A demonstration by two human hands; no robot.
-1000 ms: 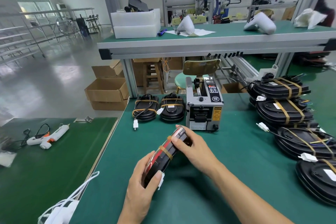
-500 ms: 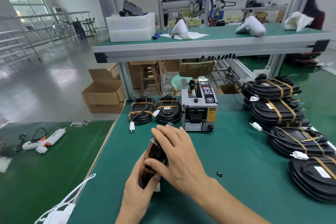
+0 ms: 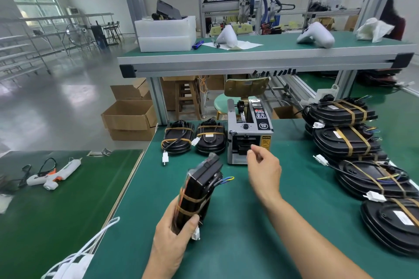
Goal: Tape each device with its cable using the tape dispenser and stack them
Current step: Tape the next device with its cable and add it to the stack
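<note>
Legibly, the dispenser [image 3: 249,130] carries a round badge reading "SEMI" on its black control panel and a yellow caution sticker at its front right corner; the smaller print cannot be read. A wall sign at the top shows Chinese characters. White labels on the devices are too small to read.

The left hand [image 3: 172,236] grips the lower end of a black device [image 3: 199,190], fingers and thumb curled round it. The device stands on edge, tilted away from the person, its upper end just short of the dispenser. Two brown tape bands cross it just above the grip. Blue and yellow wires stick out on its right side, and a white plug [image 3: 195,234] hangs beside the thumb.

The right hand [image 3: 264,171] holds nothing. Its fingers are loosely curled, thumb and forefinger held near the dispenser's outlet slot, apart from the device.

Two taped devices [image 3: 194,137] lie side by side left of the dispenser. A stack [image 3: 345,133] of taped devices sits at the right of the green table [image 3: 260,222].
</note>
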